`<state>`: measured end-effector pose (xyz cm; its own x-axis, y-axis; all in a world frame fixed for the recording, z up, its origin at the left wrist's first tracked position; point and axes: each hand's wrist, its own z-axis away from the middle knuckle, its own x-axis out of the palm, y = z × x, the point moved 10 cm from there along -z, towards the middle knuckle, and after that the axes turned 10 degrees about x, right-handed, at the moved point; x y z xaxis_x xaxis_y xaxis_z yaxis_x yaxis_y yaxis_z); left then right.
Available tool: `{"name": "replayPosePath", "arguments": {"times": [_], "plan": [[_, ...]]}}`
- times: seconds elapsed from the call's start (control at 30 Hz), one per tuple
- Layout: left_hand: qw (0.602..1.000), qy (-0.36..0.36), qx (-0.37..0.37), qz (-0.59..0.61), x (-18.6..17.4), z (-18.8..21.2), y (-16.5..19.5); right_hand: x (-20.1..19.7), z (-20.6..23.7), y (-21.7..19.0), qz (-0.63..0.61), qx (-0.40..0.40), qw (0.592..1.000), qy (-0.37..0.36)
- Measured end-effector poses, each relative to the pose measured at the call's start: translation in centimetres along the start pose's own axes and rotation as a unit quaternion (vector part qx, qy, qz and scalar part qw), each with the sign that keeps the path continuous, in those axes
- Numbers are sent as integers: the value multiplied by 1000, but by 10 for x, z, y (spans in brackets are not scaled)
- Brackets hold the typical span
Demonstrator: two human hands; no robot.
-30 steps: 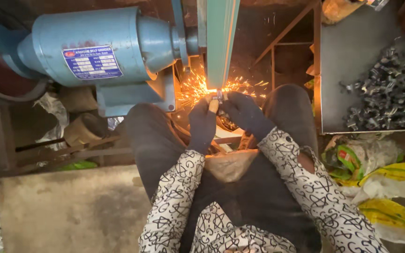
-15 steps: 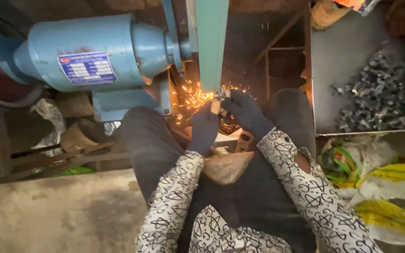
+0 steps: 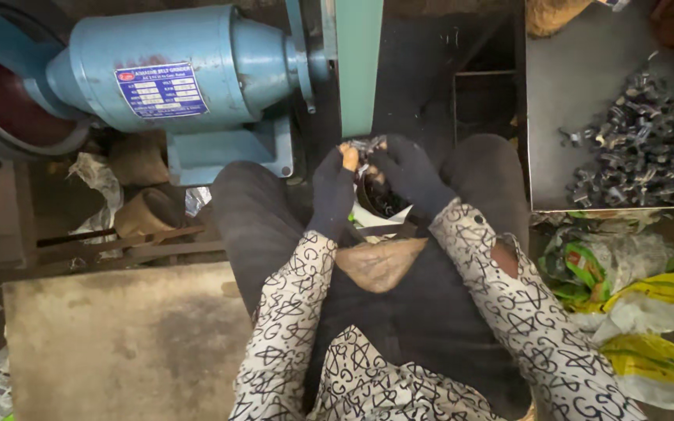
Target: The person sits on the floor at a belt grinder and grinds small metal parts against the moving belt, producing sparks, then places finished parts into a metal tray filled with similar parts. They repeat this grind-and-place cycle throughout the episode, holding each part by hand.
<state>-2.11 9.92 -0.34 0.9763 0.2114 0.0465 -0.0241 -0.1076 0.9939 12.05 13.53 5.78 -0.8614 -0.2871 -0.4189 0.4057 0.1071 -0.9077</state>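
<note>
While the blue belt grinder motor [image 3: 189, 78] fills the far left and its green sanding belt [image 3: 359, 66] runs down just right of it, we sit with both gloved hands raised under the belt's lower end. Our left hand [image 3: 331, 191] is curled, its bare fingertip poking through the worn glove, pinching one side of a small metal part [image 3: 367, 146]; our right hand [image 3: 413, 178] is closed around the other side, so the part sits between the two hands, just below the belt and above our lap. We judge this to be the grinding step, with the part held off the belt, since no sparks show; the next move would call for a firm two-handed grip and a steady press of the right face onto the belt. A dark round container [image 3: 380, 199] sits beneath the hands, mostly covered by them. Far right, a grey metal tray [image 3: 555, 117] holds a heap of similar metal parts [image 3: 649, 140], cut off at the edge. The part's shape is hard to make out, and whether it touches the belt we cannot tell.
</note>
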Motion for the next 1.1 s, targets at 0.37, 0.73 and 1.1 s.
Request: {"name": "replayPosePath", "arguments": {"times": [0.37, 0.73, 1.1], "plan": [[977, 47, 22, -206, 13, -3, -6, -7, -11, 53, -108, 133, 984, -47], [999, 1, -37, 6, 4, 11, 8, -7, 25, 12, -91, 25, 993, -75], [990, 43, -6, -135, -13, 2, 5, 24, 4, 29, -195, 172, 962, -82]]}}
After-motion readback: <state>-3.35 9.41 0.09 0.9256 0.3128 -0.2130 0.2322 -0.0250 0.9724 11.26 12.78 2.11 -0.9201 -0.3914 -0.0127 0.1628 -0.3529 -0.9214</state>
